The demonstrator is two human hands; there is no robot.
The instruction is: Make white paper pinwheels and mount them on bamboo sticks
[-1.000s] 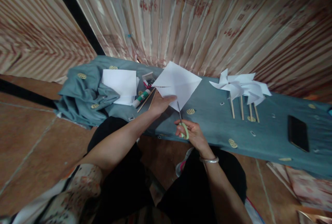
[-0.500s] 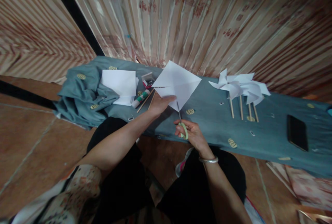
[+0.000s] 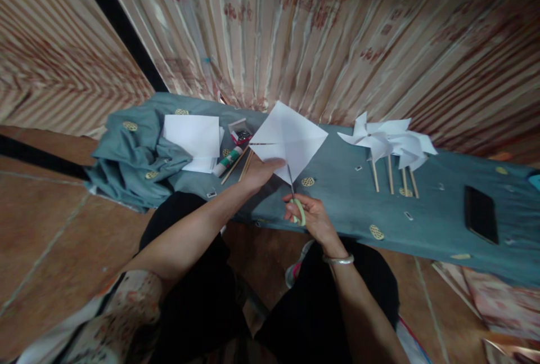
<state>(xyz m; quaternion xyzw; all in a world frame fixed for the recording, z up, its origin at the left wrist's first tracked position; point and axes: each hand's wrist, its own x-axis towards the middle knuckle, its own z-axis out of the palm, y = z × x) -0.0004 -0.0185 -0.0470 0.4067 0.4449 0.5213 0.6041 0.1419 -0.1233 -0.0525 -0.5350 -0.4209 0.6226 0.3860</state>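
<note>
My left hand (image 3: 262, 174) grips a white square sheet of paper (image 3: 297, 136) by its lower left side, thumb on top. A slit runs inward from the sheet's left corner. My right hand (image 3: 311, 215) is closed round the light green handles of a pair of scissors (image 3: 300, 213). Their blades point up and lie at the sheet's lower corner. Left of the paper are a glue stick (image 3: 228, 161), a small open box of metal pins or tacks (image 3: 240, 132) and thin wooden sticks (image 3: 246, 165).
A stack of white paper (image 3: 192, 136) lies on the left beside bunched teal cloth (image 3: 126, 150). Several paper pinwheels (image 3: 386, 139) on sticks lie to the right, with a black phone (image 3: 481, 215) farther right. A pleated curtain (image 3: 270, 32) hangs behind.
The view has shifted very slightly. Both hands, the paper and the scissors keep nearly the same positions, the blades still at the sheet's lower corner.
</note>
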